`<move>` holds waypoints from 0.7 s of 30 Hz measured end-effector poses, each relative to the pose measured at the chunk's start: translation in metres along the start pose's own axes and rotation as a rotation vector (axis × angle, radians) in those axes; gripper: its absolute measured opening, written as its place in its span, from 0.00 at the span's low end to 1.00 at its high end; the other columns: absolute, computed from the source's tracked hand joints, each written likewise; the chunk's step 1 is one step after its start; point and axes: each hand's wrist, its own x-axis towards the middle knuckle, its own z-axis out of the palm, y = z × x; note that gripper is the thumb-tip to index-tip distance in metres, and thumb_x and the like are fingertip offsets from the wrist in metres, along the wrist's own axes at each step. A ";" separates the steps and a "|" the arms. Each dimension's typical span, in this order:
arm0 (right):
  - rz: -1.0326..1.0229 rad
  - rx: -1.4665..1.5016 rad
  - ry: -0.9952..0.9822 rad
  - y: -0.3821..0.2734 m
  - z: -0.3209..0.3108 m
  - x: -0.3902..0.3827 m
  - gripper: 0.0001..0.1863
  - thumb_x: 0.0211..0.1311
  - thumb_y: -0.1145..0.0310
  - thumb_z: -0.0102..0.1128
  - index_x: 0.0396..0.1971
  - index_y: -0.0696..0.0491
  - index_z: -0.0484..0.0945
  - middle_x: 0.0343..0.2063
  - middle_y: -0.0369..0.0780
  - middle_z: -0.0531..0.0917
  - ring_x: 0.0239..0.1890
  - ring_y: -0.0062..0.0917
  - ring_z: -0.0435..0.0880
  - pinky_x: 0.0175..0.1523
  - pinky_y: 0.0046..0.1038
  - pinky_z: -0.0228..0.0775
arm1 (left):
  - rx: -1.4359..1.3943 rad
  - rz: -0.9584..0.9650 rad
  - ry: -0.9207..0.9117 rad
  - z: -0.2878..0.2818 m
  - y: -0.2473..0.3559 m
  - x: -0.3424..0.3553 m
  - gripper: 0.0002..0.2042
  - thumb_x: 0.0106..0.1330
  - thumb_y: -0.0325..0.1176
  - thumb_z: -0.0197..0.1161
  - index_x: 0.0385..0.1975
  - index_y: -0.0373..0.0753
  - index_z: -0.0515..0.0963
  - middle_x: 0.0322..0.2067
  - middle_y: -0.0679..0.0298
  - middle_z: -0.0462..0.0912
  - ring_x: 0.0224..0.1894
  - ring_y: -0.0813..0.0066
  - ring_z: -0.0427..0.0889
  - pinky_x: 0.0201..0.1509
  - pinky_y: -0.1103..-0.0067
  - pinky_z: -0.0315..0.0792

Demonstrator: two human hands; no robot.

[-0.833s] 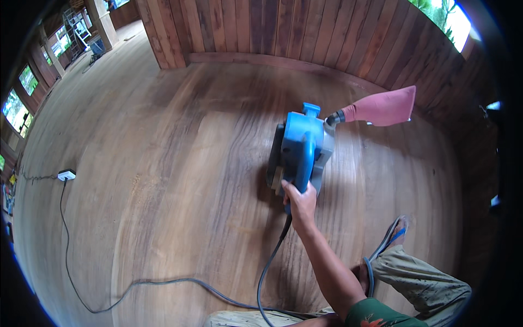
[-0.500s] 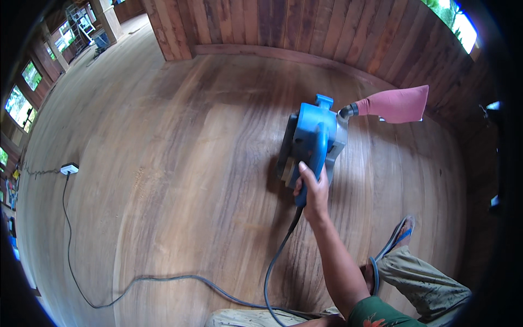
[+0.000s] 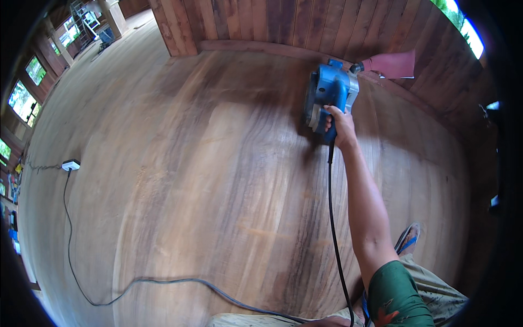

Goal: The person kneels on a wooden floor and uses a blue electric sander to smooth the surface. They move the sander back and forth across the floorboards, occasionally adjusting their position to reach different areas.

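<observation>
My right hand is closed round the rear handle of a blue belt sander. The sander rests on the wooden floor, close to the plank wall. A pink dust bag sticks out from its right side, reaching toward the wall. From the handle a black cord runs back along my forearm to the lower edge. Of my left hand only a sliver of skin shows at the bottom edge, by the cord and my trousers; its fingers are hidden.
A plank wall with a baseboard curves round the far and right sides. The cord loops left to a white socket block. My sandalled foot is at lower right. A ladder stands far left.
My right hand has pushed the belt sander forward and slightly right, up near the wall. My arm is stretched further out, and the cord by it has swung right and straightened.
</observation>
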 end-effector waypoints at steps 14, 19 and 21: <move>0.062 -0.050 0.035 0.000 -0.017 -0.003 0.10 0.61 0.66 0.68 0.36 0.48 0.74 0.18 0.32 0.73 0.16 0.18 0.71 0.22 0.25 0.67 | 0.173 0.096 0.086 0.003 0.007 0.003 0.14 0.63 0.36 0.58 0.46 0.40 0.82 0.42 0.52 0.86 0.42 0.55 0.84 0.47 0.66 0.77; 0.067 -0.077 0.025 -0.035 -0.036 -0.086 0.12 0.62 0.66 0.68 0.42 0.50 0.75 0.18 0.33 0.74 0.14 0.20 0.72 0.20 0.25 0.67 | 0.167 -0.030 0.209 0.010 0.099 -0.009 0.16 0.64 0.37 0.59 0.47 0.37 0.81 0.44 0.51 0.86 0.46 0.55 0.84 0.52 0.64 0.76; 0.085 -0.093 0.041 -0.072 -0.046 -0.152 0.14 0.62 0.67 0.67 0.44 0.51 0.75 0.18 0.33 0.74 0.14 0.20 0.72 0.19 0.25 0.67 | 0.191 -0.097 0.301 0.018 0.165 -0.024 0.16 0.64 0.37 0.60 0.48 0.36 0.81 0.45 0.51 0.86 0.47 0.54 0.84 0.54 0.64 0.75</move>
